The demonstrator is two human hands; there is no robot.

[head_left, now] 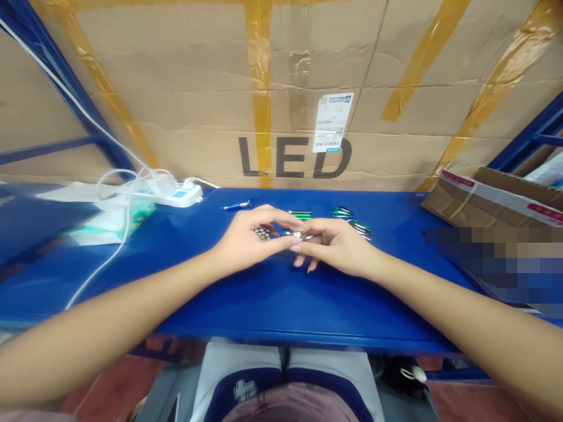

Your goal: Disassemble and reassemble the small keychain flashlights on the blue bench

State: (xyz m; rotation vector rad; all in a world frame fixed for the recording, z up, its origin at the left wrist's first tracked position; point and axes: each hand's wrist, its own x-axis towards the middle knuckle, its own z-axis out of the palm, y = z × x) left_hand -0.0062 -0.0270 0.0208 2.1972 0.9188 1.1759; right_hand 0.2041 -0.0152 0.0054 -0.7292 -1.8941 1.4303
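Over the blue table, the fingertips of both hands meet around a small silvery round piece (297, 234). My left hand (241, 237) is closed in a pinch at it, thumb below and index finger above. Thumb and fingers of my right hand (341, 243) pinch at the same spot from the other side. Which fingers bear the piece is hard to tell. A cluster of small round metal pieces (263, 233) shows inside the curve of my left hand. Behind the hands lie green tubes (301, 215), green clip-like pieces (342, 212) and slim green-and-silver parts (361, 228).
A blue pen-like tube with a metal clip (238, 206) lies behind my left hand. On the left are a white power strip (180, 194), its cable and a green-and-white packet (114, 223). An open cardboard box (492, 196) stands right. A large carton (197, 105) backs the table (285, 310).
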